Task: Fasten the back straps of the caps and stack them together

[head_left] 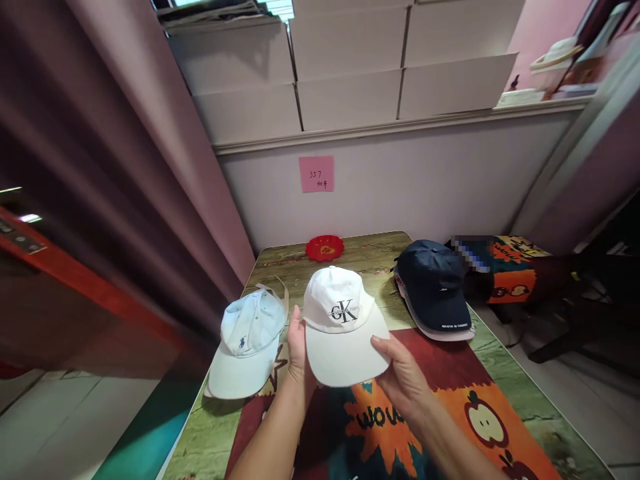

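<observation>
Nearest to the camera, two bare forearms [275, 433] are seen, reaching in above a colourful printed mat [450, 367] of dark red, orange and teal, which is laid on a green wood-patterned table [273, 259]. Between the hands a white fabric baseball cap [343, 307] with black and grey letters is held up, its brim turned toward the camera.

The left hand [297, 350] is placed at 9 o'clock of this cap; its thumb is raised beside the crown, and its fingers are hidden behind. By the right hand [404, 380], at 4 o'clock, the brim's edge is gripped, with the thumb on top and the fingers hidden underneath. Both hands are only partly closed around the cap. Such a two-sided hold is probably chosen so that the soft crown is not crushed.

At 9 o'clock, just beyond the left hand, a light-blue fabric cap [247, 340] is laid. At 2 o'clock, apart from the right hand, a navy-blue fabric cap [433, 287] is stacked over a pale pinkish brim [445, 335], perhaps to save space. Near 12 o'clock, a red scalloped dish [314, 249] is set.
</observation>
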Tool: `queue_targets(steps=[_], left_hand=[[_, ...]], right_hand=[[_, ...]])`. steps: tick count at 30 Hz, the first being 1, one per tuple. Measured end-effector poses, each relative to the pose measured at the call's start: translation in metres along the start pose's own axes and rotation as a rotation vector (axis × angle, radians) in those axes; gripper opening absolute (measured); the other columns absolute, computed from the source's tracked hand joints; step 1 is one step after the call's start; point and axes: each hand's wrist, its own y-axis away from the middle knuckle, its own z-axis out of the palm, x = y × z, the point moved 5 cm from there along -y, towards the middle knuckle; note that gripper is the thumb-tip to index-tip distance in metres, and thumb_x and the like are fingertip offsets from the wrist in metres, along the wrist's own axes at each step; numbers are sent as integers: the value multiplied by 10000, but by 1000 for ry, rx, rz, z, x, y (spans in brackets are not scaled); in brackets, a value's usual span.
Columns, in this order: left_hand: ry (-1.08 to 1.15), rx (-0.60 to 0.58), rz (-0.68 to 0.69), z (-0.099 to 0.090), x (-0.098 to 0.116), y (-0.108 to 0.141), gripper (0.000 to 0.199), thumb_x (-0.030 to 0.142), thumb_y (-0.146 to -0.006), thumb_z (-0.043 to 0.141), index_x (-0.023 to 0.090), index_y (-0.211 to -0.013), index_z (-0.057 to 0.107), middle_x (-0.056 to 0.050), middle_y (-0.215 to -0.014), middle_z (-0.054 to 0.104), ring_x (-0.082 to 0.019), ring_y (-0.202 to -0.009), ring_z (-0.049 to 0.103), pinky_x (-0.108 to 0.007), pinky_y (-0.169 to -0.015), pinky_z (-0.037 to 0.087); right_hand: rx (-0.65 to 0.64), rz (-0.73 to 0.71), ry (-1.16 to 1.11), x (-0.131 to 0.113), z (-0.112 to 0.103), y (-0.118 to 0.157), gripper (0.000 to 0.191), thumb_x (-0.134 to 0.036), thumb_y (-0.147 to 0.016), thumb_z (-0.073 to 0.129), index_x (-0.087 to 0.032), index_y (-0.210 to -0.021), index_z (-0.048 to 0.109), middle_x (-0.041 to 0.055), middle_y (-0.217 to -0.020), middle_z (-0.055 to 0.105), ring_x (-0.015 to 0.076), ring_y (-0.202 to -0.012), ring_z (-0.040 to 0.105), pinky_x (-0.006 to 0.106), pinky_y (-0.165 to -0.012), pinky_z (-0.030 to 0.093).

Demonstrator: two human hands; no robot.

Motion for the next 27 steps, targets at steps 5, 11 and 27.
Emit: queue_targets(steps=[5, 11, 27], left_hand=[[-429, 94, -16, -41, -39, 9, 623, 702, -857, 578, 143, -1095, 714, -143, -973, 772, -268, -880, 729, -384, -801, 578], [-923, 162, 142, -78, -53, 16, 419, 546, -748, 756, 164, -913, 706, -68, -789, 734, -173, -660, 644, -295, -642, 517], [-1053, 109, 220, -82, -63, 17, 312, 466, -845, 654, 166, -926, 692, -47, -777, 690, -160, -685, 617, -280, -642, 488]], right_hand=[[41, -380, 127, -117, 0, -22, 506, -242, -741, 816, -193, -1229, 691, 67, -1111, 785, 262, -1018, 742, 425, -987, 579], [122, -723, 92, -227, -42, -64, 286, -132, -796, 747, -189, -1074, 713, 4, -1038, 784, 123, -897, 741, 227, -887, 600], [787, -609, 525, -201, -206, -88, 308, -288, -720, 786, -149, -977, 689, 34, -814, 722, 162, -677, 686, 302, -681, 621]])
